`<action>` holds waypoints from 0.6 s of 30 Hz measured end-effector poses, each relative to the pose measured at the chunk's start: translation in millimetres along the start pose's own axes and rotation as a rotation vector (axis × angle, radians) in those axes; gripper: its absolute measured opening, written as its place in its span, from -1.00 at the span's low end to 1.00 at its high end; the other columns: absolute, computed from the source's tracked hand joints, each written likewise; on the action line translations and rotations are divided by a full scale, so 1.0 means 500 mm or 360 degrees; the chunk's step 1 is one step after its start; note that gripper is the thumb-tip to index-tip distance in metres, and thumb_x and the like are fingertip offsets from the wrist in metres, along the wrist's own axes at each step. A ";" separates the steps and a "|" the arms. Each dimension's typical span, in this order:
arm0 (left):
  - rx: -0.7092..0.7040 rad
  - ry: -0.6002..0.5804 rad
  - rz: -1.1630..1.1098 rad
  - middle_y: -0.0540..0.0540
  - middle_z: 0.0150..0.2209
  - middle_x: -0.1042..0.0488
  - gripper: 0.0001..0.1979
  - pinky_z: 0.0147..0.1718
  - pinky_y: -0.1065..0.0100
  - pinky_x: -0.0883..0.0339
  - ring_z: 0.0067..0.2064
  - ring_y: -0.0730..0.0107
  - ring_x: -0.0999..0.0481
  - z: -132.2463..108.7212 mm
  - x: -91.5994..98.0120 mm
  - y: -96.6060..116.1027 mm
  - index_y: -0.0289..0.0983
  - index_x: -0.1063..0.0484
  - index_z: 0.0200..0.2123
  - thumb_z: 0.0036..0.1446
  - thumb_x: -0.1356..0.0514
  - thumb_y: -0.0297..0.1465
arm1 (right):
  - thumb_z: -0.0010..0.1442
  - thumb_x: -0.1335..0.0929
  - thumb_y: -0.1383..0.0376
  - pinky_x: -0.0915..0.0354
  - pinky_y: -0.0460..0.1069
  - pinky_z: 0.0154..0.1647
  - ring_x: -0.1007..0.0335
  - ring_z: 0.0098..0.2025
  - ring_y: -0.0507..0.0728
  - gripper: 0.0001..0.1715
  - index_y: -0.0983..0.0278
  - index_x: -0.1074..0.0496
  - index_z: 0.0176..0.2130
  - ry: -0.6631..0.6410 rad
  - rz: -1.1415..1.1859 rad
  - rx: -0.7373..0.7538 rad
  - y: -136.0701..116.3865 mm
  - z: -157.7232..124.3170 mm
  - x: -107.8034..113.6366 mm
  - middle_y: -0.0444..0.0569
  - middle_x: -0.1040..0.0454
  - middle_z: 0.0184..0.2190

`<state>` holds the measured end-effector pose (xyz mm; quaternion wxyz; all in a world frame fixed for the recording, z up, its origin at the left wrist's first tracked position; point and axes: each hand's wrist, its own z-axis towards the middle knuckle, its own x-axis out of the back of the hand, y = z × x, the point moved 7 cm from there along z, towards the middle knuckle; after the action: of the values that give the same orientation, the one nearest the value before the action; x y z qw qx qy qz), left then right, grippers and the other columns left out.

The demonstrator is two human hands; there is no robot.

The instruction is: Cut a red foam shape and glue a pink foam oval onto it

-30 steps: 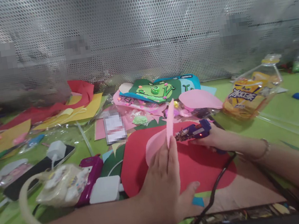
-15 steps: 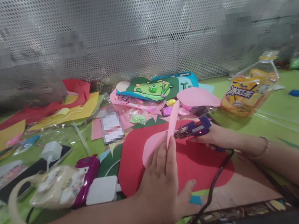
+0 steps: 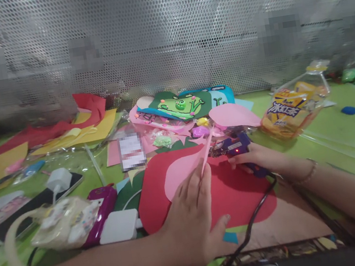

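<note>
My left hand point(image 3: 191, 206) has its fingers stretched out and pressed along a pink paper piece point(image 3: 180, 172), its thumb apart over the red sheet. One half of the pink piece stands folded up, seen nearly edge-on. Beneath it lies a rounded red paper sheet point(image 3: 240, 194). My right hand point(image 3: 251, 157) is wrapped round a dark purple hot glue gun point(image 3: 237, 144) with a small red light lit. The gun's nozzle end is close to the far side of the raised paper; whether they touch I cannot tell. A black cord point(image 3: 256, 214) trails from the gun across the red sheet.
At the back lies a decorated paper craft point(image 3: 186, 105) beside a loose pink paper shape point(image 3: 233, 115). A drink bottle point(image 3: 289, 107) stands tilted at right. At left are a phone point(image 3: 19, 214), a white charger point(image 3: 120, 226), a plastic-wrapped pack point(image 3: 64, 223) and yellow paper point(image 3: 103, 126).
The glue gun has turned slightly in my right hand, its handle now showing more. The raised pink flap looks narrower. The whole view has shifted a little.
</note>
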<state>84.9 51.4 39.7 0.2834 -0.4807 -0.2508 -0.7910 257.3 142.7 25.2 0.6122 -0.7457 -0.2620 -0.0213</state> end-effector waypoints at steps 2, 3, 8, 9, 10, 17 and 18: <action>0.0006 0.0029 0.0017 -0.38 0.31 0.17 -0.10 0.11 0.01 -0.13 0.30 -0.03 0.12 0.000 0.001 -0.001 -0.44 0.58 0.27 0.16 -0.05 -0.26 | -0.05 -0.38 0.21 -0.05 -0.17 -0.72 -0.11 -0.75 -0.09 -0.73 0.34 -0.34 -0.62 0.0076 -0.0035 -0.0062 0.000 -0.001 0.001 -0.23 -0.23 -0.81; 0.0005 0.0051 0.0031 -0.38 0.31 0.17 -0.10 0.10 0.02 -0.14 0.30 -0.03 0.11 0.000 0.001 -0.001 -0.44 0.58 0.27 0.16 -0.04 -0.26 | -0.06 -0.38 0.21 -0.05 -0.17 -0.73 -0.10 -0.76 -0.09 -0.72 0.32 -0.31 -0.64 0.0134 -0.0057 -0.0097 0.000 -0.002 0.003 -0.23 -0.23 -0.81; -0.0083 0.0142 0.0141 -0.38 0.30 0.12 -0.15 0.13 0.04 -0.10 0.31 0.02 0.12 0.003 0.007 0.006 -0.48 0.58 0.27 0.20 0.00 -0.31 | -0.05 -0.40 0.25 -0.08 -0.16 -0.75 -0.13 -0.77 -0.07 -0.68 0.27 -0.21 -0.65 0.0292 -0.0208 -0.0189 0.000 -0.001 0.003 -0.24 -0.21 -0.82; -0.0095 0.0148 0.0155 -0.39 0.30 0.12 -0.16 0.13 0.04 -0.10 0.31 0.02 0.13 0.004 0.007 0.007 -0.50 0.57 0.27 0.20 0.00 -0.31 | -0.05 -0.40 0.26 -0.09 -0.15 -0.76 -0.12 -0.77 -0.06 -0.71 0.26 -0.23 -0.62 0.0299 -0.0233 -0.0178 0.000 0.001 0.003 -0.25 -0.20 -0.83; -0.0107 0.0155 0.0172 -0.39 0.30 0.12 -0.16 0.13 0.05 -0.09 0.31 0.02 0.14 0.004 0.007 0.007 -0.51 0.55 0.27 0.20 0.00 -0.31 | -0.04 -0.40 0.27 -0.08 -0.15 -0.77 -0.12 -0.78 -0.06 -0.75 0.26 -0.25 -0.59 0.0303 -0.0252 -0.0154 0.000 0.002 0.002 -0.26 -0.20 -0.83; -0.0240 0.0040 0.0411 -0.36 0.30 0.12 -0.26 0.17 0.04 0.00 0.31 0.02 0.17 0.007 -0.009 0.016 -0.58 0.32 0.27 0.18 -0.01 -0.38 | -0.05 -0.40 0.28 -0.09 -0.17 -0.77 -0.13 -0.77 -0.07 -0.73 0.26 -0.24 -0.62 0.0275 -0.0236 -0.0182 0.008 0.001 0.003 -0.25 -0.24 -0.81; -0.0245 0.0015 0.0429 -0.35 0.30 0.12 -0.28 0.17 0.05 0.00 0.31 0.02 0.15 0.008 -0.010 0.016 -0.57 0.28 0.27 0.18 -0.01 -0.37 | -0.06 -0.41 0.26 -0.10 -0.17 -0.77 -0.13 -0.77 -0.08 -0.73 0.27 -0.26 -0.62 0.0236 -0.0210 -0.0182 0.007 0.000 0.001 -0.24 -0.26 -0.79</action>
<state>94.8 49.3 37.5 0.3504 -0.5266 -0.1212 -0.7650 259.4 142.5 22.1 0.5835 -0.7570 -0.2628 -0.1316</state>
